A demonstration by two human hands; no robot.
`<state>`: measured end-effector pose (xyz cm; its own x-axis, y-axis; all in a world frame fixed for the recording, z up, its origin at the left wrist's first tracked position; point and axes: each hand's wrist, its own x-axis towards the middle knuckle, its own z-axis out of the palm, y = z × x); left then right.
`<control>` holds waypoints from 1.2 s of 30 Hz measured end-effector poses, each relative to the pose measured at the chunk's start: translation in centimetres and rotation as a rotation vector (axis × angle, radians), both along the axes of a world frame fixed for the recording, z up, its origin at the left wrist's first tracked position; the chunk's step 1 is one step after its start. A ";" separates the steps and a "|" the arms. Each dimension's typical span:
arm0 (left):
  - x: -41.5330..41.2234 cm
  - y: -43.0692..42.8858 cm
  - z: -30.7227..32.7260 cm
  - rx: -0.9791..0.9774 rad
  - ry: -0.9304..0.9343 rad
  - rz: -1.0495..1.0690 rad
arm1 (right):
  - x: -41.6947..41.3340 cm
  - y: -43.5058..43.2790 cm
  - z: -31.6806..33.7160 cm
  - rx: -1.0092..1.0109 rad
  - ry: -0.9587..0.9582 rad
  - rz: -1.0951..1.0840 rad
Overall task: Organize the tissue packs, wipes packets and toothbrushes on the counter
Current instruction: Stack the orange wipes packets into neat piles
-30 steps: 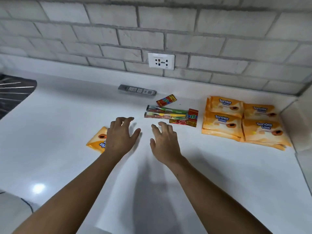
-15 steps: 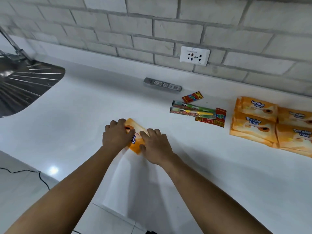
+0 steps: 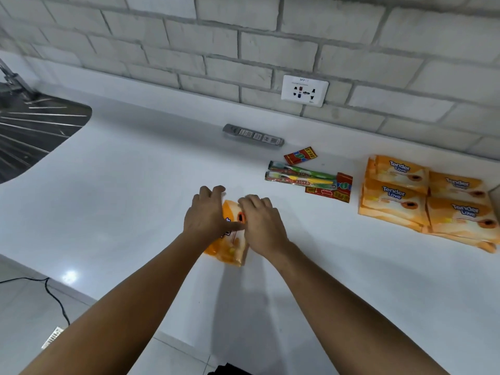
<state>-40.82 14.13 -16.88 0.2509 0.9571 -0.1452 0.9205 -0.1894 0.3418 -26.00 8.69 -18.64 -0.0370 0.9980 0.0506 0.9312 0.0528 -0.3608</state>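
Note:
An orange wipes packet (image 3: 231, 247) lies in the middle of the white counter (image 3: 121, 198). My left hand (image 3: 207, 212) presses on its left side and my right hand (image 3: 261, 220) on its right side, both gripping it and hiding its upper part. To the right, two packaged toothbrushes (image 3: 300, 175) lie side by side with small red packets (image 3: 300, 155) around them. At the far right sit several orange Tender Love packs (image 3: 430, 201) in a neat group.
A grey remote-like strip (image 3: 253, 135) lies near the brick wall, below a white socket (image 3: 304, 90). A dark metal sink drainer (image 3: 32, 131) is at the far left. The counter's front edge runs diagonally at lower left, with a black cable (image 3: 54, 296) on the floor.
Both hands went from hovering open to closing on the orange packet and have turned it more upright. The view has shifted, so everything sits further right.

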 end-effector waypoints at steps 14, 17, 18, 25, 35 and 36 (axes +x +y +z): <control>0.2 -1.5 -0.6 -0.083 0.271 0.186 | 0.5 -0.9 0.7 -0.177 -0.094 -0.087; 0.2 -1.5 -0.9 -0.154 0.171 0.189 | 0.4 -1.3 0.8 -0.194 -0.051 -0.141; 0.2 -1.5 -1.0 -0.186 0.118 0.187 | 0.4 -1.3 0.9 -0.202 -0.035 -0.158; 1.5 -2.7 -0.5 -0.184 -0.148 0.047 | 2.2 -2.0 0.9 -0.244 0.099 -0.265; 7.2 -3.8 1.5 -0.021 -0.444 -0.003 | 10.6 -4.7 1.6 -0.201 0.808 -0.543; 8.0 -3.9 1.8 -0.014 -0.492 0.039 | 11.7 -5.1 1.7 -0.182 0.856 -0.570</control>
